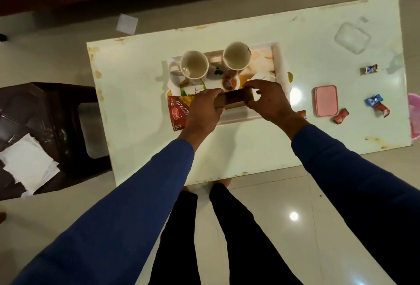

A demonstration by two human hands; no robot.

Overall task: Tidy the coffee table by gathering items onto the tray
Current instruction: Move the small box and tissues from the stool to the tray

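Note:
A printed white tray (281, 62) lies in the middle of the white coffee table (141, 75). Two empty white mugs stand on it, one at the left (194, 65) and one at the right (236, 55). Both hands hold a brown cardboard box (234, 99) above the tray's near edge. My left hand (204, 112) grips its left end and my right hand (269, 100) grips its right end. A red snack packet (178, 111) lies at the tray's near left corner, partly under my left hand.
To the right on the table lie a pink lidded box (326, 100), a clear plastic container (352, 37) and several small wrapped sweets (368, 69). A dark stool (52, 112) with white tissues (29, 166) stands left of the table. My legs are against the near edge.

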